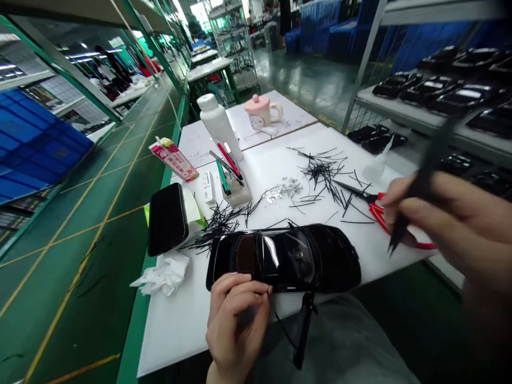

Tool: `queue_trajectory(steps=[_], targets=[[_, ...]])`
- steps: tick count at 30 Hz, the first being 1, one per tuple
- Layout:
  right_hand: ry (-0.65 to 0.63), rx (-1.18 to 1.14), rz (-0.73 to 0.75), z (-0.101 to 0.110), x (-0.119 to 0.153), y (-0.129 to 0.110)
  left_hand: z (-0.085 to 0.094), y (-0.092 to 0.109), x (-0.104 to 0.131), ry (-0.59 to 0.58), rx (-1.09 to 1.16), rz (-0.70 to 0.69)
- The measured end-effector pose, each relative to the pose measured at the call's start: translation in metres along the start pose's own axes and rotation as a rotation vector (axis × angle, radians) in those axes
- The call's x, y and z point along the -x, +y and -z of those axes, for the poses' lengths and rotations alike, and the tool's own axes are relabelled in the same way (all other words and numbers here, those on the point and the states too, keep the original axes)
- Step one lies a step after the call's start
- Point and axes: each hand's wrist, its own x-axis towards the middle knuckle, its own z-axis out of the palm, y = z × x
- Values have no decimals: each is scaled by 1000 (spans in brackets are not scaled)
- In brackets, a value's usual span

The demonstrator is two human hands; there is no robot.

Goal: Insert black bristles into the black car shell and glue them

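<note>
One black model car (pixel 336 256) lies at the table's (pixel 176 330) near edge. My left hand (pixel 238 320) pinches its fingertips together at the car's near side; my right hand (pixel 444 224) grips one pair of tweezers (pixel 424 173), off the tabletop's edge.

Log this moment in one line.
left hand: fingertips pinched at near side of black model car | right hand: holding black tweezers | red-handled scissors: on white table, beside black strips
</note>
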Motion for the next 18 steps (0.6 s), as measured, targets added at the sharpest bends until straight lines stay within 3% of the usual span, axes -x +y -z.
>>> queue_trajectory(steps=[4, 5, 10, 18], targets=[[-489, 624, -71, 2, -24, 25, 0, 0, 3, 47, 24, 21], [-557, 730, -71, -1, -29, 31, 0, 0, 4, 59, 30, 25], [-573, 917, -42, -15, -60, 47, -1, -2, 7, 92, 89, 23], [-604, 857, 7, -50, -142, 55, -1, -1, 3, 116, 170, 35]])
